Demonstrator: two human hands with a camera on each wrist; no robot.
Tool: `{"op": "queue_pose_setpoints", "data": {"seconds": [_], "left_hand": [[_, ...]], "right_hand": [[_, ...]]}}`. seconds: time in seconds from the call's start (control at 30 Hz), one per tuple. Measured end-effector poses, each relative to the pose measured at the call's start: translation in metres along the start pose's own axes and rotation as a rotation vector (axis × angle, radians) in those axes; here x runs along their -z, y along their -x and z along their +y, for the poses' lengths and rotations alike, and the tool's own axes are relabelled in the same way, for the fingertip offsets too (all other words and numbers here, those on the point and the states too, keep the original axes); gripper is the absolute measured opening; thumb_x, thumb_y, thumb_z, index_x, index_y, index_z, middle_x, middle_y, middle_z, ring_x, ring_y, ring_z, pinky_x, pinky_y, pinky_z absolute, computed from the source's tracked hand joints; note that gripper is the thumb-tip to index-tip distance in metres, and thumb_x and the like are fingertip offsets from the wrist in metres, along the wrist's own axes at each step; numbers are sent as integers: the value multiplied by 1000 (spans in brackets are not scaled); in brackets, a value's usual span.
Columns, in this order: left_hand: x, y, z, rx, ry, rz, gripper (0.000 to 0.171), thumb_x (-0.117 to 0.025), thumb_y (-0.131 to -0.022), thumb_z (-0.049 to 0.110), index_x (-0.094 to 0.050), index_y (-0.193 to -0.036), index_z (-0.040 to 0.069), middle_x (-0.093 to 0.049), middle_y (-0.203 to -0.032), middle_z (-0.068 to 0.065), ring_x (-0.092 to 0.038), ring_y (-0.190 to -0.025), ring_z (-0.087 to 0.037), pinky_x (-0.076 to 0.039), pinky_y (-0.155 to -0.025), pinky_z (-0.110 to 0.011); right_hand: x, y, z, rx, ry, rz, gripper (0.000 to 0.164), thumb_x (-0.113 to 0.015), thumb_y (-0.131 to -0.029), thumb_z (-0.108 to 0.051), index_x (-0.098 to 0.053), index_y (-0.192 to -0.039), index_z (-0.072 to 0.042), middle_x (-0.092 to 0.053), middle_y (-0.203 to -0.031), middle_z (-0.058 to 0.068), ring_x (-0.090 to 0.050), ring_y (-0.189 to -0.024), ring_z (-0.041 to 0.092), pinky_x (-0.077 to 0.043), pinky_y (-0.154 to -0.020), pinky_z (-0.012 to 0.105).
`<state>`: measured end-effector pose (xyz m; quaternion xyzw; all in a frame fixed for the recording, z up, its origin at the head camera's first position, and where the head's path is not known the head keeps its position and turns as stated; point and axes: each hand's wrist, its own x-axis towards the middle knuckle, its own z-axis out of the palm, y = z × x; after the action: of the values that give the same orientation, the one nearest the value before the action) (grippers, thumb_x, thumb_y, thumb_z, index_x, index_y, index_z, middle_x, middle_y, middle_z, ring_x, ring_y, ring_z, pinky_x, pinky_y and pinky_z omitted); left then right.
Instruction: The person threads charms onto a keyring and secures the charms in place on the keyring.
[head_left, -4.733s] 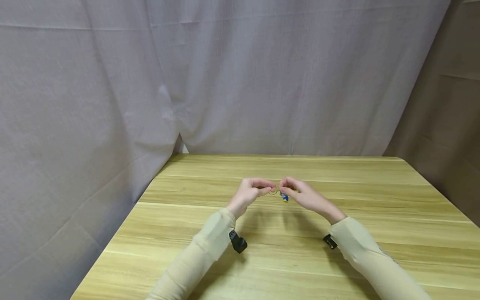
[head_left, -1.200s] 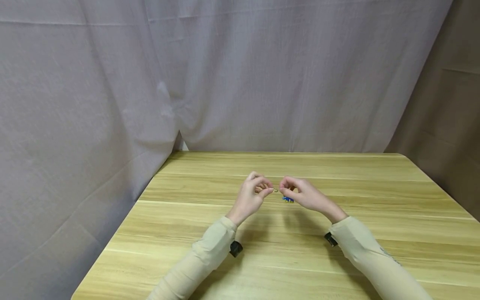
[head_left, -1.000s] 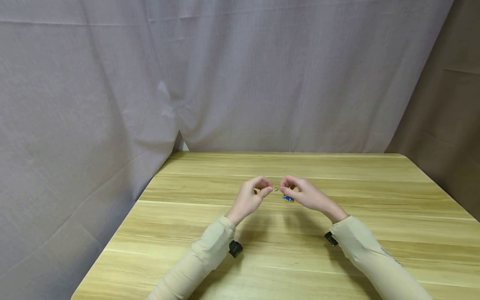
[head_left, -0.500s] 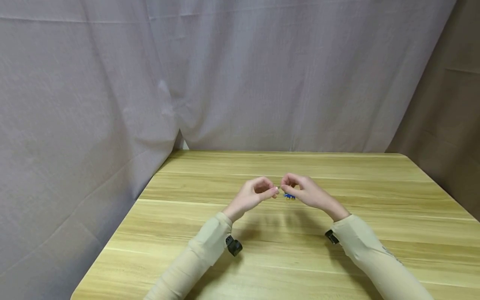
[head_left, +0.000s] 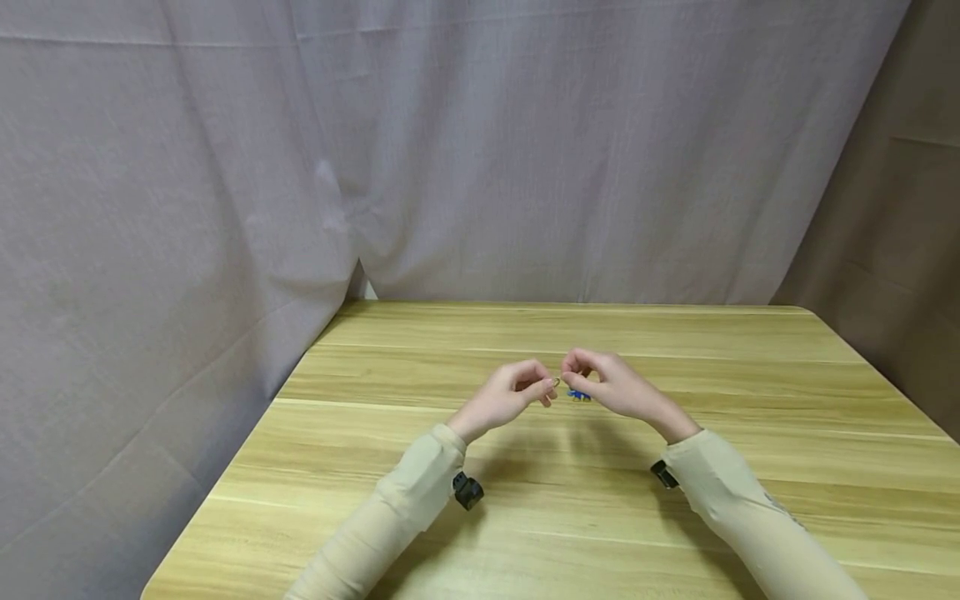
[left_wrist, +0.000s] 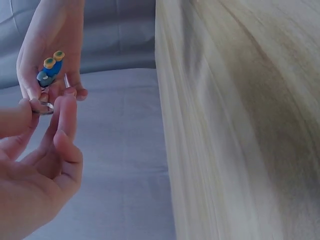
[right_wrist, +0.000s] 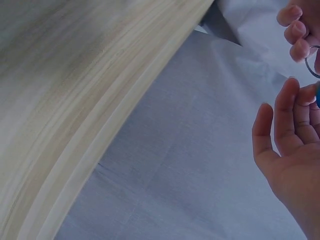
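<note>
Wood-grain table (head_left: 600,525) beneath hands (head_left: 510,393) (head_left: 619,388), curtain (head_left: 562,150) behind.

Metal ring (left_wrist: 49,112) near blue-yellow figure (left_wrist: 52,69), both aloft

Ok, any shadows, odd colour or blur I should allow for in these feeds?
Head: soft shadows on the wooden tabletop near the left hand and right hand; left wrist: bluish and dim, metal ring small but readable; right wrist: bluish and dim too, metal ring cut by the right edge.
</note>
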<state>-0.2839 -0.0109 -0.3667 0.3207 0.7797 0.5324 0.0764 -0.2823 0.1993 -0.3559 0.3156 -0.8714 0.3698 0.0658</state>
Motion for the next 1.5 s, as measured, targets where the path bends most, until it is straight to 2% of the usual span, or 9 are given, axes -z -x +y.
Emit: {"op": "queue_pose_setpoints", "data": {"seconds": [0.13,0.27,0.4,0.63,0.87,1.13,1.33,1.37,1.5], "left_hand": [[1,1,0,9,26,28,13,-54,-98,10,-64,-98,2,-70,-101,-18,-64,-82,-11,-52,-81,-24],[2,0,-3,-3,96,41,13,-55,-97,8,-65,-99,-1,-71,-105,-20,-64,-80,-8,-53,-89,-33],[3,0,-5,16,152,41,17,-57,-98,14,-65,-101,0,-70,-103,-23,-65,-82,-9,-52,-91,-37],[1,-1,-4,106,86,80,28,-61,-95,34,-68,-95,7,-72,-94,-13,-64,-74,-12,-43,-72,-24],[1,-1,-3,37,11,11,22,-55,-99,23,-66,-97,5,-70,-100,-18,-63,-76,-10,-48,-71,-23],[3,2,-2,21,85,17,19,-53,-99,16,-63,-99,-1,-71,-97,-21,-67,-90,-28,-47,-73,-27],[5,1,-4,-29,169,14,18,-54,-99,12,-61,-99,-4,-70,-100,-25,-65,-98,-42,-49,-74,-25],[5,0,-4,-34,181,13,18,-54,-98,12,-61,-99,-5,-70,-101,-26,-65,-99,-42,-49,-74,-24],[5,-1,-7,-42,228,24,19,-55,-98,13,-62,-99,-4,-71,-100,-25,-71,-88,-22,-48,-71,-23]], "right_hand": [[1,0,-3,-19,-7,-4,7,-57,-97,-11,-58,-91,-8,-57,-80,-1,-52,-76,9,-43,-65,22],[1,0,-4,-27,-18,-12,7,-56,-97,-11,-58,-91,-9,-58,-81,1,-52,-76,10,-43,-65,22],[1,0,-5,-23,-32,-12,7,-56,-98,-10,-58,-91,-8,-57,-81,1,-52,-75,11,-44,-64,23],[0,1,-7,19,-12,-17,6,-57,-97,-11,-58,-91,-9,-57,-80,-3,-52,-74,5,-45,-63,23],[-2,1,-6,33,-10,-10,7,-57,-96,-8,-57,-89,-9,-57,-79,-3,-51,-74,4,-45,-64,22],[-1,0,-7,13,-27,-16,7,-55,-97,-8,-58,-90,-6,-57,-80,0,-51,-75,4,-44,-66,21],[0,0,-7,6,-41,-6,7,-55,-96,-7,-58,-90,-7,-57,-81,0,-51,-76,4,-45,-66,21],[0,0,-7,7,-39,-4,7,-56,-96,-7,-59,-90,-7,-57,-81,0,-51,-76,4,-45,-66,21],[1,0,-7,17,-32,1,6,-56,-96,-7,-58,-90,-7,-56,-80,-1,-51,-76,4,-44,-67,21]]}}
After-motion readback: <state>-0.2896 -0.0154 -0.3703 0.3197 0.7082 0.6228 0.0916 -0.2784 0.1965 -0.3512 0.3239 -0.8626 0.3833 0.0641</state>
